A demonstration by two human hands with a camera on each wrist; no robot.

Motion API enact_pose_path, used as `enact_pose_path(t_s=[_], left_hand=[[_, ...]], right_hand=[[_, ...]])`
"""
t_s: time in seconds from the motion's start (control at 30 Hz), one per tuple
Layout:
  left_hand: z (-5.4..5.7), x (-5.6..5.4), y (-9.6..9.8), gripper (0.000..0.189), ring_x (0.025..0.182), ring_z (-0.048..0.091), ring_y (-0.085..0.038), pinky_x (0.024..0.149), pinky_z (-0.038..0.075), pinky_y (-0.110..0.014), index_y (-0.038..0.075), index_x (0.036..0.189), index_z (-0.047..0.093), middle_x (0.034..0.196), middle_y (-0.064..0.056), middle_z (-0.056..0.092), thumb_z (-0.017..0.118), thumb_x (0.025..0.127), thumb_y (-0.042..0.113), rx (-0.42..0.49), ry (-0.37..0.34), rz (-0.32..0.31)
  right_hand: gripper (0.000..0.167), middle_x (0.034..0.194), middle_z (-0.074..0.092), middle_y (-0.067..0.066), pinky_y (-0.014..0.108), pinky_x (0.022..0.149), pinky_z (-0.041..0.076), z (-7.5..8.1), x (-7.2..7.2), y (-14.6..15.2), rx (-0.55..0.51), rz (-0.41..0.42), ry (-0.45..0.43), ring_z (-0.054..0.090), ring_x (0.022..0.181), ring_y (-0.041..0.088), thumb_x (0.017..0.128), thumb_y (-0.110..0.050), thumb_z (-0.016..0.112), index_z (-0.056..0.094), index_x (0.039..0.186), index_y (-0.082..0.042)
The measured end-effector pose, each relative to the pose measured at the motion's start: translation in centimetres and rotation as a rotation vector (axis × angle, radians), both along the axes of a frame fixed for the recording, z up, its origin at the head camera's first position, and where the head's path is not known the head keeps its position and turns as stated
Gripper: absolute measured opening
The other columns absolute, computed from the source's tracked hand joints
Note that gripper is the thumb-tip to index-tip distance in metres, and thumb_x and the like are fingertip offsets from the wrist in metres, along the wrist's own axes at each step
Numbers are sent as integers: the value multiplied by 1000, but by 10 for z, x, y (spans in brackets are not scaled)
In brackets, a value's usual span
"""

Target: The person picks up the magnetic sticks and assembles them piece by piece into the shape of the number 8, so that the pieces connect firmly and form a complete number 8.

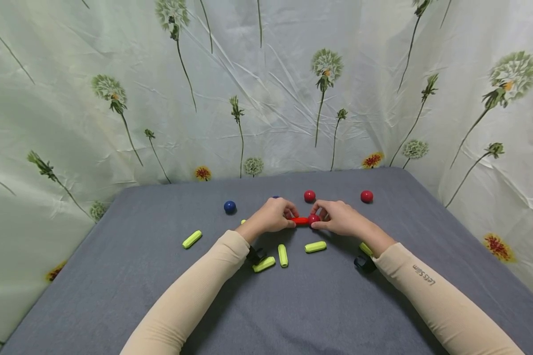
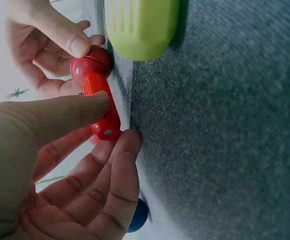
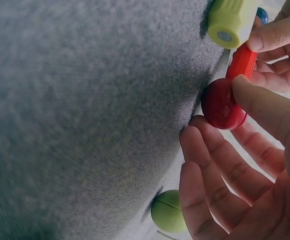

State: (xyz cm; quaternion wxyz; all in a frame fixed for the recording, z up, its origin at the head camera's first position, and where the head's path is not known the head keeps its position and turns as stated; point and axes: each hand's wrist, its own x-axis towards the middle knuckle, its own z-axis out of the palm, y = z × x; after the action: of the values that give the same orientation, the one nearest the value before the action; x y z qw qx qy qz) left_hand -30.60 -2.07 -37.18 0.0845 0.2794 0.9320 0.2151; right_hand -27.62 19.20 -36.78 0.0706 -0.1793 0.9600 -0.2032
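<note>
My left hand pinches a short red ridged rod between thumb and fingers, low over the cloth. A round silvery spot shows on the rod's near end in the left wrist view. At its other end the rod meets a red ball, which my right hand grips with the thumb on one side and fingertips on the other. Rod and ball stand in line, end to surface. Close in front of the hands lies a yellow-green rod; another one is left of it.
Further yellow-green rods lie about the grey cloth-covered table, some partly behind the wrists. Toward the back are a blue ball and two red balls. A green ball shows in the right wrist view. Behind hangs a flower-printed curtain.
</note>
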Motion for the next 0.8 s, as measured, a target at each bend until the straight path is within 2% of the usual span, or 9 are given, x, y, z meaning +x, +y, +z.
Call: enact_pose_path(t_s=[0.2,0.37,0.57,0.8], left_hand=[[0,1,-7,19,85,60,-12,79,50,-31,23,99,70,91,3,68,74,80,24,9,-9,29],[2,1,-13,20,84,60,-12,77,50,-31,22,100,70,90,3,68,73,81,24,19,-13,27],[12,0,-24,23,80,60,-13,71,50,-28,18,104,70,87,3,66,72,81,21,46,1,31],[22,-3,-38,27,81,60,-13,72,50,-30,16,106,69,88,2,66,74,80,19,69,12,68]], right_hand=[[33,92,67,0,27,66,46,0,1,-2,12,-1,0,58,76,11,82,-36,71,59,108,-21],[32,93,67,1,28,68,47,0,2,-2,17,-8,2,58,77,12,83,-37,70,59,108,-21],[31,94,66,1,28,68,47,-1,1,-2,19,-18,2,58,78,12,83,-37,70,59,108,-22],[30,93,66,0,28,67,46,-1,2,-2,19,-22,2,58,78,13,83,-37,70,59,107,-23]])
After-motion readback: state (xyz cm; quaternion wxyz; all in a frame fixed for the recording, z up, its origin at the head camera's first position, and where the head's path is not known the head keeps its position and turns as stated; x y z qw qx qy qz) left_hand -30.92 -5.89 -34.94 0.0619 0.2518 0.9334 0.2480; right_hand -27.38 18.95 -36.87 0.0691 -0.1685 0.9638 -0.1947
